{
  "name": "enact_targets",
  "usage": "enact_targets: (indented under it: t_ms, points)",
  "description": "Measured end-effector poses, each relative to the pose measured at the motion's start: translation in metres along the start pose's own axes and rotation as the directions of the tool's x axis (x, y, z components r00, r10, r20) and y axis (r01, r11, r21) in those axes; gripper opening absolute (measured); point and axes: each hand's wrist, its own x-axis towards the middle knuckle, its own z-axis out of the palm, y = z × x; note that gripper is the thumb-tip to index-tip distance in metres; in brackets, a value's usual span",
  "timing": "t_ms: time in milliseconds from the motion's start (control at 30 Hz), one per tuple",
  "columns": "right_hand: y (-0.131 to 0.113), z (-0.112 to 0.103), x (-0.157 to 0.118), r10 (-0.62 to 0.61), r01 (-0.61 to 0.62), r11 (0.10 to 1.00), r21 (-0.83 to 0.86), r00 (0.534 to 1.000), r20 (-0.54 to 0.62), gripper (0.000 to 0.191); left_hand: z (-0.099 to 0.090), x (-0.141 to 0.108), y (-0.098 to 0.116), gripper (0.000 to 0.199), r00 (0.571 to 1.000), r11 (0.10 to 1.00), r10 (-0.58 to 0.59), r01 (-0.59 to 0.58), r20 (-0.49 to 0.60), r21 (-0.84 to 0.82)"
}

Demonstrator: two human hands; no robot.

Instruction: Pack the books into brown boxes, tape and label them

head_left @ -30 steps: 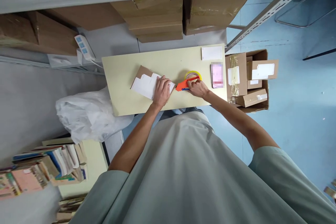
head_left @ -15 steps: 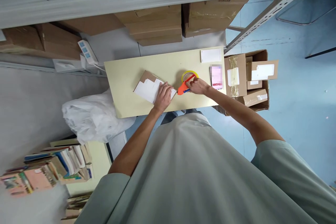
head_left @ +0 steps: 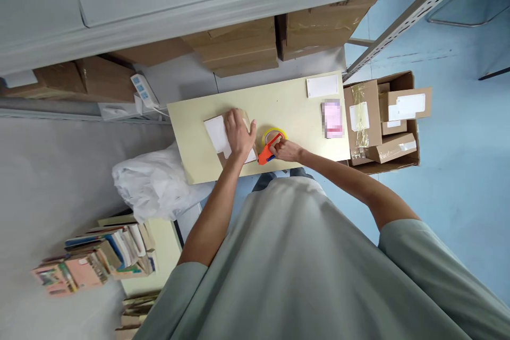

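Observation:
A small brown box with white labels lies on the pale yellow table. My left hand rests on top of the box, thumb spread apart from the fingers. An orange tape dispenser with a roll of yellow-edged tape sits at the right end of the box. Around its handle, the fingers of my right hand are closed. White paper and a pink item lie toward the table's right end.
Right of the table stands an open carton of small boxes. Large cartons sit under the shelf beam ahead. A white plastic bag and stacked books are at the left.
The box has turned, and my left hand has moved further onto it, its thumb now spread. My right hand and the dispenser have moved left and nearer the table's front edge.

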Motion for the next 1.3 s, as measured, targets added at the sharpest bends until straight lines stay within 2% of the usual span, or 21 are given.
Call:
enact_targets:
  t_ms: [100,167,267,333,433,567,667,733,800,933,1033,1100,1167,1233,1300]
  points:
    - [-0.031,0.002,0.024,-0.030,0.030,0.996,0.083,1.000,-0.002,0.051,-0.003,-0.016,0.007,0.064,0.982,0.987,0.158,-0.156,0.108,-0.019]
    - [-0.052,0.003,0.038,-0.017,0.017,0.993,0.115,1.000,0.000,0.051,-0.008,-0.027,0.008,0.059,0.959,0.976,0.217,-0.212,0.181,-0.044]
    - [-0.071,0.004,0.047,-0.012,0.012,0.992,0.129,1.000,-0.005,0.054,-0.012,-0.037,-0.002,0.062,0.939,0.969,0.247,-0.238,0.240,-0.064]
    - [-0.070,0.002,0.045,-0.011,0.012,0.990,0.141,1.000,-0.002,0.054,-0.011,-0.039,-0.012,0.065,0.945,0.972,0.234,-0.229,0.230,-0.051]
    - [-0.041,-0.002,0.029,0.076,-0.081,0.986,0.144,0.996,0.041,0.051,-0.005,-0.039,-0.023,0.065,0.958,0.977,0.214,-0.210,0.190,-0.040]
    - [0.041,-0.015,0.005,0.248,-0.256,0.960,0.109,0.965,0.086,0.051,0.001,-0.040,-0.028,0.062,0.956,0.976,0.219,-0.213,0.194,-0.054]
    - [0.099,-0.029,-0.001,0.426,-0.430,0.899,0.085,0.903,0.061,0.052,0.001,-0.041,-0.027,0.061,0.953,0.975,0.223,-0.215,0.203,-0.062]
    - [0.121,-0.039,0.004,0.459,-0.461,0.884,0.078,0.887,0.041,0.054,-0.001,-0.041,-0.025,0.061,0.947,0.972,0.234,-0.224,0.218,-0.074]
    - [0.128,-0.045,0.013,0.454,-0.455,0.888,0.073,0.891,0.027,0.055,-0.003,-0.042,-0.022,0.062,0.934,0.967,0.254,-0.238,0.251,-0.093]
    - [0.115,-0.046,0.031,0.408,-0.407,0.910,0.072,0.913,0.011,0.053,-0.009,-0.052,-0.016,0.064,0.902,0.958,0.286,-0.259,0.325,-0.124]
    - [0.097,-0.038,0.033,0.334,-0.334,0.942,0.039,0.942,-0.003,0.052,-0.019,-0.065,-0.013,0.061,0.874,0.944,0.329,-0.294,0.358,-0.152]
    - [0.085,-0.031,0.030,0.274,-0.273,0.962,0.006,0.961,-0.027,0.053,-0.027,-0.070,-0.013,0.056,0.878,0.940,0.335,-0.291,0.343,-0.176]
    - [0.072,-0.025,0.026,0.236,-0.237,0.971,-0.009,0.970,-0.052,0.052,-0.032,-0.067,-0.015,0.056,0.937,0.968,0.238,-0.207,0.256,-0.142]
    - [0.059,-0.020,0.024,0.224,-0.225,0.974,-0.009,0.972,-0.068,0.052,-0.031,-0.059,-0.018,0.067,0.992,0.998,0.033,-0.025,0.124,-0.062]
    - [0.048,-0.016,0.023,0.208,-0.209,0.978,-0.005,0.975,-0.075,0.049,-0.025,-0.050,-0.021,0.077,0.987,0.988,-0.155,0.155,0.038,-0.004]
